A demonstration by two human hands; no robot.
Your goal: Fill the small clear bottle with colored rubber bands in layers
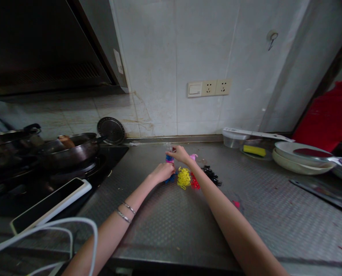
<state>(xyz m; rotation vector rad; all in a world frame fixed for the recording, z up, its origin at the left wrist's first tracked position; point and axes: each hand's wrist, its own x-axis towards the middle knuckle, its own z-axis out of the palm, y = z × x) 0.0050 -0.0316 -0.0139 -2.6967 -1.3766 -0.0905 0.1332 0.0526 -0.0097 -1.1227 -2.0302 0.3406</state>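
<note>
My right hand [180, 153] has its fingers closed round a small clear bottle [169, 156] with blue and pink showing in it, standing upright on the counter. Just in front of the bottle, my left hand [162, 172] is closed, fingertips low over a pile of blue pieces [171, 178]; whatever it pinches is hidden. To the right lie a pile of small yellow loop-shaped pieces [184, 178], a red pile [195, 181] partly behind my right forearm, and a black pile [211, 175]. Something pink [193, 156] shows behind my right wrist.
Pans [70, 151] stand on the stove at left, near a white-edged device [51, 207] and white cables [81, 220]. At right are a clear tub [234, 140], a yellow sponge [254, 150], stacked bowls [297, 163] and a dark flat blade-like tool [323, 194]. A pink bit [236, 204] lies nearer.
</note>
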